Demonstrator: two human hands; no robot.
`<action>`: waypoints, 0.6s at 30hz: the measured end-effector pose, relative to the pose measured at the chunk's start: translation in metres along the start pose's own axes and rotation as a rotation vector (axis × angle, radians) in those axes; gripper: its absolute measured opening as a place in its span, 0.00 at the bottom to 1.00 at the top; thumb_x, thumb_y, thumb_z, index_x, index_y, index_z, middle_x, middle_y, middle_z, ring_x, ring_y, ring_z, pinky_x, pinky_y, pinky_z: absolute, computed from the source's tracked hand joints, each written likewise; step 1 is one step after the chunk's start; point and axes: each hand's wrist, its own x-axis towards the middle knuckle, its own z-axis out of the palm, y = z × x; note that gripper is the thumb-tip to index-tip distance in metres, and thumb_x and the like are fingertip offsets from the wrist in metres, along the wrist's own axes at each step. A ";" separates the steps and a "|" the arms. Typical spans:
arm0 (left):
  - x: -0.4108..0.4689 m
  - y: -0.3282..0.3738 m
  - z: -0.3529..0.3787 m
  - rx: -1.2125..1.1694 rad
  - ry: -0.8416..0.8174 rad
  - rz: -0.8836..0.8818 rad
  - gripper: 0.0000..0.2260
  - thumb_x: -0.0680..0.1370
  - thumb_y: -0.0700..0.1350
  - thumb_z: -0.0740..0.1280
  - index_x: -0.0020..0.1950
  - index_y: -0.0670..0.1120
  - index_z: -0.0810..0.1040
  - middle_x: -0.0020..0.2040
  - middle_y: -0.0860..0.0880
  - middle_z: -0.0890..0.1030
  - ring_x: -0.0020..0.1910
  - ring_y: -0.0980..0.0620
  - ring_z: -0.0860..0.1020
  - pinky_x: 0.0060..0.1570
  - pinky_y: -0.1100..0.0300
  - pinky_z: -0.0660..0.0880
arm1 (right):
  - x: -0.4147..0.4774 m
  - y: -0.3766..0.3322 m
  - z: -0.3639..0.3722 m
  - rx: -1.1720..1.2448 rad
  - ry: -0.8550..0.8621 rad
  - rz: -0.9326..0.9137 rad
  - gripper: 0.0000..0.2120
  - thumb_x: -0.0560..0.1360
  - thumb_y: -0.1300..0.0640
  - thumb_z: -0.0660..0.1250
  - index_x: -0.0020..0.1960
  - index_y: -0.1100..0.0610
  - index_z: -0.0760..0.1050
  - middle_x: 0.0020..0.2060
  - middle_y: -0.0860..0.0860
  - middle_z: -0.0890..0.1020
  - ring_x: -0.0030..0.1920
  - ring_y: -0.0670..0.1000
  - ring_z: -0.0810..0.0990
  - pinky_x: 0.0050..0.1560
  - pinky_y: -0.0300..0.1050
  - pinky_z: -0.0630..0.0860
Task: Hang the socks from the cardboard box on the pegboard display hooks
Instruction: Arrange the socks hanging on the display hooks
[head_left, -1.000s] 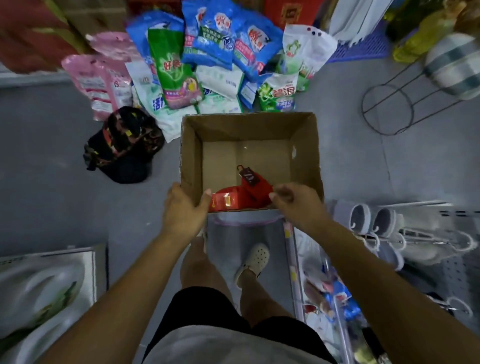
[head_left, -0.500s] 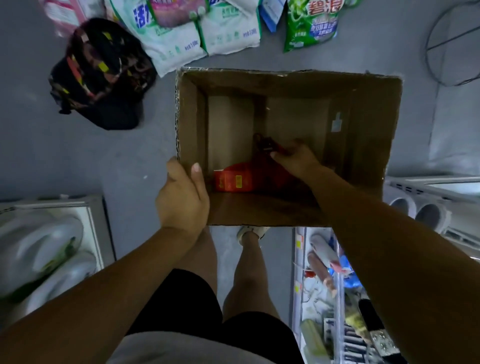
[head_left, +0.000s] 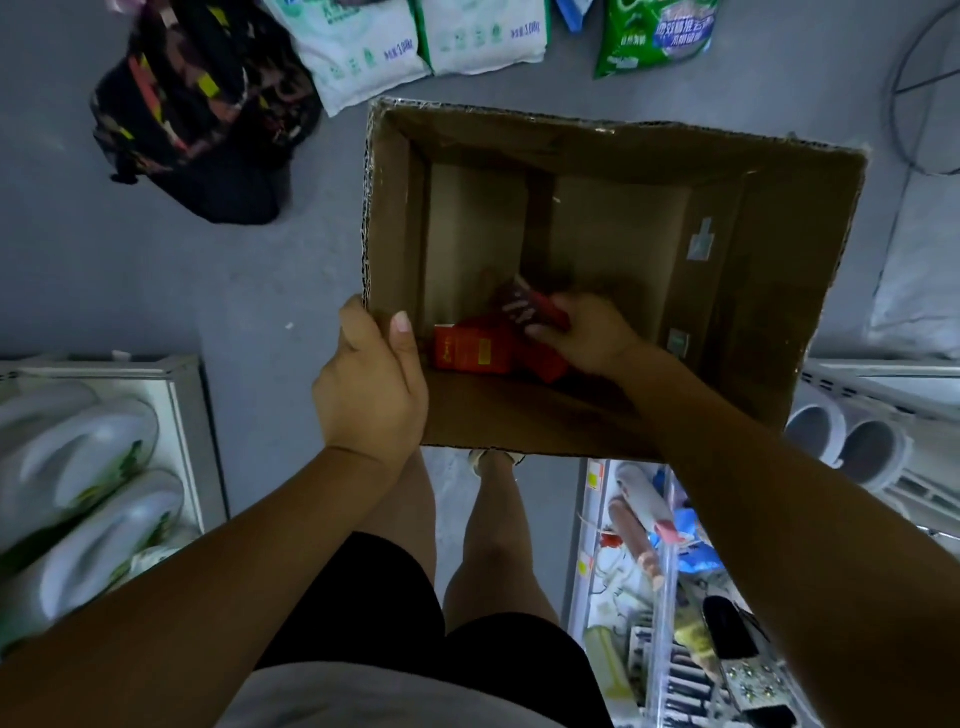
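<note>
Steady the cardboard box (head_left: 769, 244) with the left hand (head_left: 371, 384), grip wrapped over the near left corner, thumb down inside the wall, fingers hidden on the outside; lift with the right hand (head_left: 587, 338), reached deep into the box, grip pinched on the dark card tag (head_left: 519, 307) at the top of the red socks (head_left: 470, 352), lying on the box bottom against the near wall, towards the left corner; draw straight up by the tag rather than by the fabric, probably the stiffest part and the part meant for a hook; look for a second pair clinging beneath before clearing the rim, since hard to tell one pack from two in that red heap; hold the box level meanwhile, to stop anything left inside from sliding out of reach. Cannot make out the right fingertips, tucked under the tag, nor any hook hole in it; cannot count the socks, dim and partly covered by the right wrist; cannot place the pegboard hooks with any certainty, only a white slotted panel (head_left: 883, 382) cut off at the right edge, above two grey cups (head_left: 852, 447); near wall of the box partly masked by the right forearm.
</note>
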 end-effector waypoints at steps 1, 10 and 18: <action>0.000 0.000 0.000 0.000 0.002 -0.001 0.27 0.84 0.55 0.49 0.68 0.34 0.69 0.44 0.36 0.82 0.35 0.35 0.79 0.35 0.55 0.67 | 0.003 -0.006 0.001 -0.128 -0.031 -0.052 0.15 0.79 0.49 0.68 0.60 0.58 0.79 0.56 0.58 0.79 0.60 0.58 0.74 0.63 0.50 0.67; 0.000 -0.002 0.001 -0.048 0.007 -0.009 0.28 0.83 0.58 0.47 0.68 0.36 0.69 0.44 0.39 0.82 0.35 0.39 0.79 0.35 0.51 0.75 | 0.052 -0.026 0.054 -0.387 -0.039 -0.080 0.25 0.78 0.45 0.68 0.73 0.50 0.72 0.72 0.58 0.69 0.71 0.64 0.67 0.68 0.57 0.70; 0.001 0.003 -0.006 -0.029 -0.037 -0.016 0.29 0.83 0.58 0.46 0.67 0.36 0.70 0.43 0.39 0.81 0.35 0.38 0.79 0.35 0.51 0.75 | 0.025 -0.025 0.040 -0.033 0.009 0.008 0.16 0.78 0.52 0.70 0.64 0.53 0.79 0.61 0.55 0.81 0.61 0.58 0.79 0.65 0.56 0.75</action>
